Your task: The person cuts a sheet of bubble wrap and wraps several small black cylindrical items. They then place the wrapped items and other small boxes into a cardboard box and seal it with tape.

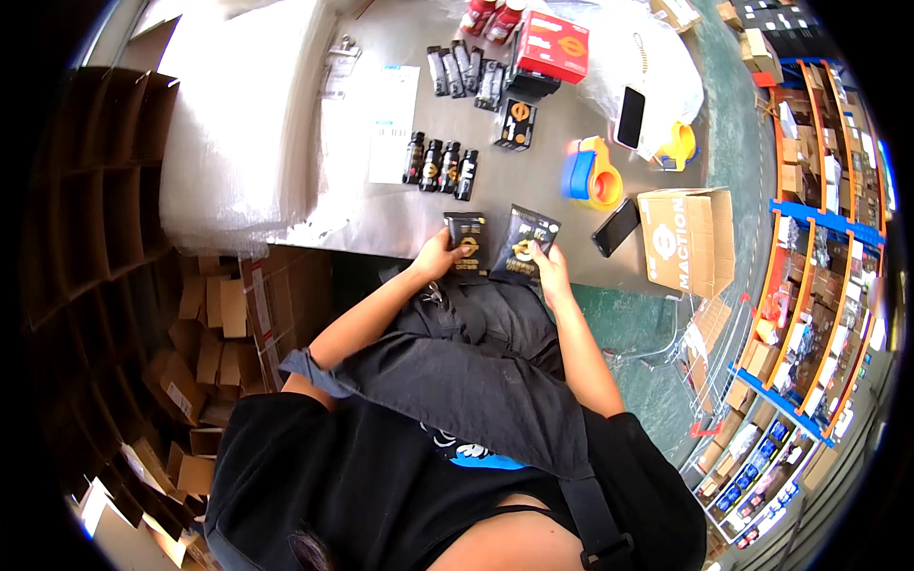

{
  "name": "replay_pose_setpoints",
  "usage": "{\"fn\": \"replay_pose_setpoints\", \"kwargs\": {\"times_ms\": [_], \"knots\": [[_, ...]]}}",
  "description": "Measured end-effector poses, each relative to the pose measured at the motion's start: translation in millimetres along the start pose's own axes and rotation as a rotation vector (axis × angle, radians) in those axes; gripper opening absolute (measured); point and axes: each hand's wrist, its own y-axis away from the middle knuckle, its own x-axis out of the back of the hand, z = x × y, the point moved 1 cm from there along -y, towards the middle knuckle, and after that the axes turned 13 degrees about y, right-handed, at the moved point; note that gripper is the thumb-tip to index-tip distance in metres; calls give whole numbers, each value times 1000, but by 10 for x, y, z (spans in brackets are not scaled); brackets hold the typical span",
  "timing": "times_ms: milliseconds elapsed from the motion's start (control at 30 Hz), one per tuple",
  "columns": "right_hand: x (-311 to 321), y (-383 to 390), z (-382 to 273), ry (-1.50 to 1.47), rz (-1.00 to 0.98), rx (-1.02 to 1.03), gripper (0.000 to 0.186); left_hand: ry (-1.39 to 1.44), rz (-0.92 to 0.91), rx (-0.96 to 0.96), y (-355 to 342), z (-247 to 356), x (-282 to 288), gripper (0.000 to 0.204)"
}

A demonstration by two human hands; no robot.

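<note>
My left hand [440, 255] is closed on a black pouch [466, 236] with gold print, at the table's near edge. In my right hand [552, 272] is a second black pouch [525, 238], tilted, its lower side gripped between thumb and fingers. The two pouches are apart, side by side. Just beyond them stands a row of several small black bottles [449, 169]. Farther off lie several dark stick sachets [466, 71] and a small black box [515, 125] with an orange mark.
A red box [553, 46] and red bottles [493, 19] sit at the back. On the right are a tape dispenser [592, 176], phones [629, 117] [616, 227] and an open carton [681, 243]. Bubble wrap [238, 124] and a paper sheet [392, 124] lie left. Shelving [809, 214] stands far right.
</note>
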Motion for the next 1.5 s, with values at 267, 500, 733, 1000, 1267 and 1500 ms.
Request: {"fn": "replay_pose_setpoints", "kwargs": {"times_ms": [267, 500, 733, 1000, 1267, 1500], "knots": [[143, -509, -442, -6, -68, 61, 40, -35, -243, -75, -509, 886, -321, 34], [345, -840, -933, 856, 114, 341, 51, -356, 261, -505, -1234, 1913, 805, 22], [-985, -264, -2827, -79, -1478, -112, 38, -798, 618, -742, -2653, 3015, 1770, 24], [-523, -866, -3867, -357, -1326, 673, 26, -1464, 640, -694, -4210, 3113, 2328, 57], [251, -728, -3414, -856, -1108, 956, 20, -1501, 570, -407, -4577, 3214, 2934, 56], [1580, -633, -1647, 465, -225, 397, 29, -1454, 374, -806, -3295, 4278, 2297, 92]]}}
